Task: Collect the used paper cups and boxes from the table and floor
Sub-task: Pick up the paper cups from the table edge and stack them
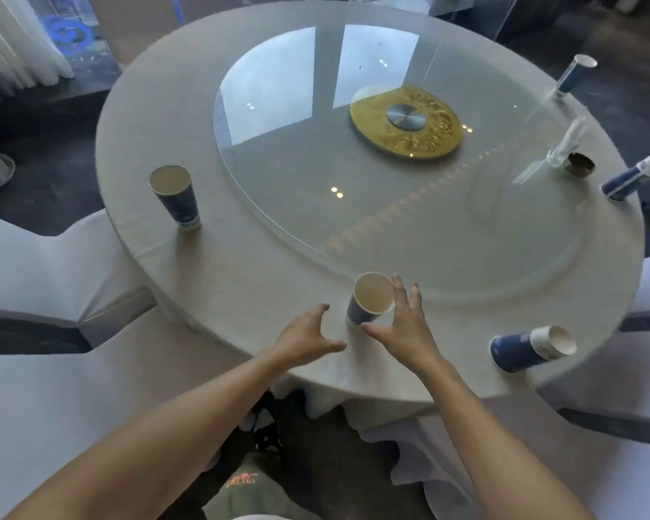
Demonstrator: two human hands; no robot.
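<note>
Right hand (402,326) open, fingers spread beside the near blue paper cup (370,300) at the round table (241,279) edge; contact unclear. Left hand (308,334) open, just left of it, empty. Four other cups: left cup (175,197), right cup (530,349), two far-right, distorted by the lens.

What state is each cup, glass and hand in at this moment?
Nearest paper cup: upright, between both hands.
Left paper cup: upright.
Right near paper cup: standing, nothing touching it.
Far right paper cup: at table edge.
Far paper cup: standing.
Clear glass: standing.
Left hand: open.
Right hand: open, fingers beside cup.
</note>
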